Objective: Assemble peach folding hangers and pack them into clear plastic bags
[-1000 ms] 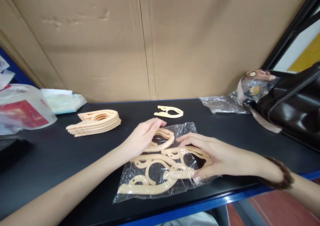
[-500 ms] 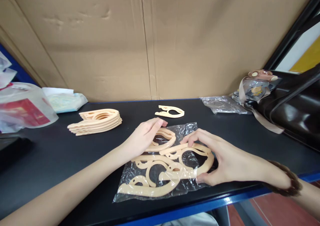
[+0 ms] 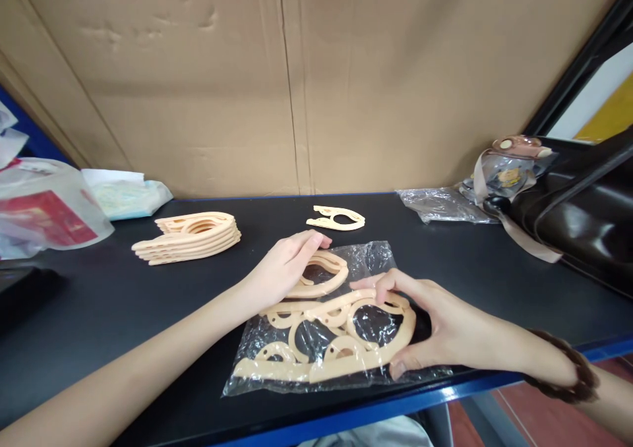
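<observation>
A clear plastic bag (image 3: 368,257) lies on the black table with several beige folding hangers (image 3: 271,370) in or on it; glare hides which pieces the film covers. My left hand (image 3: 283,267) is closed over the left end of a folded hanger (image 3: 333,287) at the bag's far side, its fingertips partly hidden. With thumb and fingers spread across its width, my right hand (image 3: 420,315) grips another folded hanger (image 3: 406,328) at the bag's right. That one overlaps the hangers to its left.
A stack of folded hangers (image 3: 190,239) stands at the left, and a single hanger (image 3: 341,219) lies beyond the bag. Another plastic bag (image 3: 442,205) and a black bag (image 3: 583,203) are at the right. A tissue pack (image 3: 128,196) sits back left, before the cardboard wall (image 3: 222,91).
My right hand has shifted its hanger left and slightly toward me, over the neighbouring hangers. My left hand stays in about the same place.
</observation>
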